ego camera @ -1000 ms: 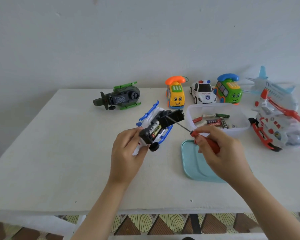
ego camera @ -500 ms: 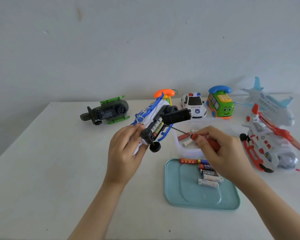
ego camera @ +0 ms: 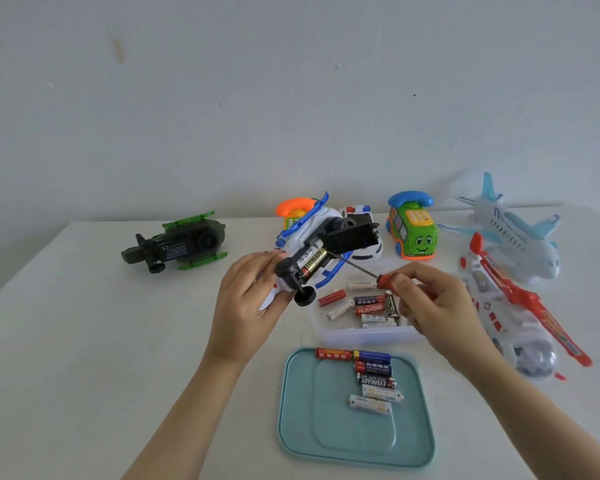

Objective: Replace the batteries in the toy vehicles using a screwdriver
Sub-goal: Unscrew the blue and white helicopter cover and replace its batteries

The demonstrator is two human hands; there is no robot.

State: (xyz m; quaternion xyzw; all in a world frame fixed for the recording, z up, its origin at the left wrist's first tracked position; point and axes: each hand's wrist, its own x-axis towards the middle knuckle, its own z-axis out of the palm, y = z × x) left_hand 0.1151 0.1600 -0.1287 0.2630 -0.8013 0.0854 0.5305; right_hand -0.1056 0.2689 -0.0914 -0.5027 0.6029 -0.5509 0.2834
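Six batteries (ego camera: 374, 381) lie on the teal lid (ego camera: 302, 427) below both wrists, as before. The clear box (ego camera: 364, 336) beyond, earlier half hidden, now shows loose batteries (ego camera: 369, 308) under the right fingertips (ego camera: 409, 306). The left hand (ego camera: 246, 306) still grips the raised white-and-blue toy vehicle (ego camera: 321, 220), its open compartment holding two cells (ego camera: 310, 259), while the right hand (ego camera: 433, 303) pinches the red screwdriver (ego camera: 368, 273), tip there.

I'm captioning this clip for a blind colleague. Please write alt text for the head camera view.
A left hand holds a white and blue toy vehicle underside up, batteries showing in its open compartment, while the right hand points a red-handled screwdriver at it. A clear tub of batteries, a teal tray with more and other toys sit on the table.
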